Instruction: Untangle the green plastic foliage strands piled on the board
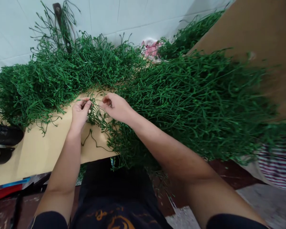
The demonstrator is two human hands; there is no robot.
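My left hand (pixel 81 107) pinches a thin green strand between thumb and fingertips above the tan board. A little to its right, my right hand (pixel 115 107) is closed with curled fingers; whether something thin is in them I cannot make out. Between and below the hands lies a loose bunch of green strands (pixel 95 116) with small knobby ends. A large heap of the same strands (pixel 193 95) spreads to the right, partly under my right forearm. Another long heap (pixel 50 76) lies at the back left.
Along the back runs a white tiled wall (pixel 105 16), with a dark upright strip (pixel 62 27) before it. A black bottle (pixel 6 133) and a dark cup (pixel 1 155) are at the left. A brown cardboard sheet (pixel 257 35) slants at the right, near a pink-and-white cloth (pixel 150 49).
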